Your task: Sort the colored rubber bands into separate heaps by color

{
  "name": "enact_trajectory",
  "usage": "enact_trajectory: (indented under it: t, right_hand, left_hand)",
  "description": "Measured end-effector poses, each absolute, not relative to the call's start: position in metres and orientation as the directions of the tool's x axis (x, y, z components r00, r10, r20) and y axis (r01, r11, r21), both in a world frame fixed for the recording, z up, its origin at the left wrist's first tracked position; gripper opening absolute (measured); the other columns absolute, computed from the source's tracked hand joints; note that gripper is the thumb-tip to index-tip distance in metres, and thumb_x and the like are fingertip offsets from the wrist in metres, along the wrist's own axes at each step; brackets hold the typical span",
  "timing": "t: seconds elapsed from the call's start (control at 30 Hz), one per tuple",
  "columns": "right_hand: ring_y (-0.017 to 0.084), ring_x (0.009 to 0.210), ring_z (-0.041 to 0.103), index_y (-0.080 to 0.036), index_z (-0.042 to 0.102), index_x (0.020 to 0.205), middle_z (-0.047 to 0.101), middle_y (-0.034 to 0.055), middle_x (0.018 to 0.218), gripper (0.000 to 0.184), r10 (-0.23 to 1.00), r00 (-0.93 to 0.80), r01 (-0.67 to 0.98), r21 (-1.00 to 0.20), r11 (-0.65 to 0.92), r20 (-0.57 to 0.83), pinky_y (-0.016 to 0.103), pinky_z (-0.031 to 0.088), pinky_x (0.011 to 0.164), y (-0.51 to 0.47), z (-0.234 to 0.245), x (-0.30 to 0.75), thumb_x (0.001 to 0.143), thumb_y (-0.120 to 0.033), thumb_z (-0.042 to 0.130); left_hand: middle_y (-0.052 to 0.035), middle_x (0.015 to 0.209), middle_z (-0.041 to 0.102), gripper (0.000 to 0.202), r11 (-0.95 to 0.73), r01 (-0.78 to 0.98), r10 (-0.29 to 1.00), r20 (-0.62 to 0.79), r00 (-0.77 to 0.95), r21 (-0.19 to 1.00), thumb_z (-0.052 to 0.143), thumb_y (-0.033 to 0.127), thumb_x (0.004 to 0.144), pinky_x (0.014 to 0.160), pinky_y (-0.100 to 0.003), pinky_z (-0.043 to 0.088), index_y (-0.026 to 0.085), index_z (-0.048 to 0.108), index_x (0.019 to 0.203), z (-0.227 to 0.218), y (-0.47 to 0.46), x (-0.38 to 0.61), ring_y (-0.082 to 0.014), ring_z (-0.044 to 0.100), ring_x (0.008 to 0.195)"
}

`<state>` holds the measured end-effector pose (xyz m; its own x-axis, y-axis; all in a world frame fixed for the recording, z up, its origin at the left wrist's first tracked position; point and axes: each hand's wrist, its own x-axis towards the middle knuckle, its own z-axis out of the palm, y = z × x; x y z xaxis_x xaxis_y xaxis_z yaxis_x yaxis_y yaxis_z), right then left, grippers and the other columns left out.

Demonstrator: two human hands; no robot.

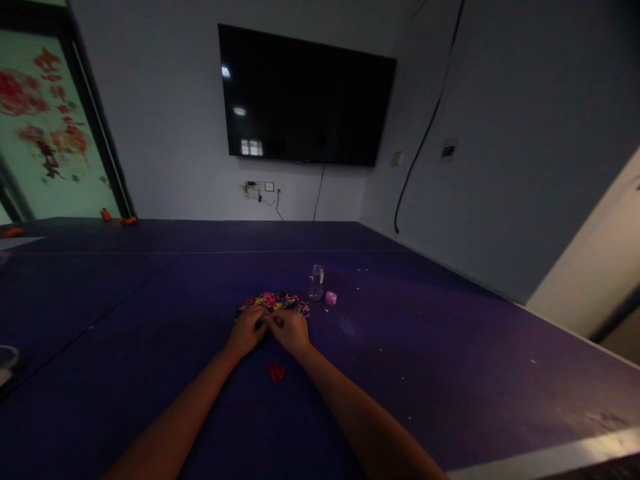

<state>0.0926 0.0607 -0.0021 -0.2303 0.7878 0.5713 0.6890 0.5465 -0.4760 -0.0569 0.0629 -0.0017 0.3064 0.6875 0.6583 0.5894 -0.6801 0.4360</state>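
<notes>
Purple surface (425, 327), colourful pile (274, 301) beyond left grip (249, 329) and right grip (293, 328).

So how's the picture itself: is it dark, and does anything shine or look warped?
Head view: dim, with the left hand and right hand shadowed and detail between them unclear; head view: bright reflections on the black screen, paler sheen on the right of the purple surface; head view: the screen's edges slant, perhaps wide-lens stretching.
</notes>
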Motion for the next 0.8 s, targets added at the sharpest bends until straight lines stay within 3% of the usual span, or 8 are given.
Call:
enact_trajectory:
  t: [0.23,0.5,0.8]
  right_hand:
    - [0.009,0.054,0.055,-0.024,0.072,0.085,0.063,-0.0037,0.059,0.018,0.788,-0.245,0.69,-0.469,0.551,0.566,0.018,0.032,0.05,0.0621,-0.0014,0.0979,0.085,-0.026,0.055]
    - [0.009,0.054,0.056,-0.021,0.066,0.067,0.066,-0.0023,0.061,0.027,0.767,-0.287,0.738,-0.377,0.559,0.574,0.02,0.028,0.05,0.063,-0.0023,0.0977,0.088,-0.025,0.049]
    - [0.011,0.063,0.062,-0.023,0.068,0.073,0.071,-0.0008,0.071,0.026,0.795,-0.148,0.799,-0.403,0.447,0.589,0.02,0.028,0.051,0.0601,-0.0039,0.0927,0.089,-0.028,0.048]
  left_hand:
    - [-0.0046,0.078,0.067,0.014,-0.652,0.604,0.695,0.68,0.234,0.459,0.051,0.021,0.083,0.075,-0.033,0.049,0.019,0.064,0.077,0.0009,0.0647,-0.0585,-0.0199,0.063,0.078]
    - [-0.0044,0.076,0.067,0.016,-0.644,0.61,0.7,0.678,0.226,0.462,0.05,0.02,0.083,0.072,-0.031,0.049,0.019,0.063,0.074,0.0024,0.0631,-0.0578,-0.0193,0.063,0.075]
    - [-0.005,0.077,0.067,0.015,-0.665,0.612,0.67,0.704,0.235,0.428,0.05,0.022,0.083,0.08,-0.036,0.048,0.02,0.062,0.074,0.0035,0.0611,-0.0503,-0.0209,0.062,0.08]
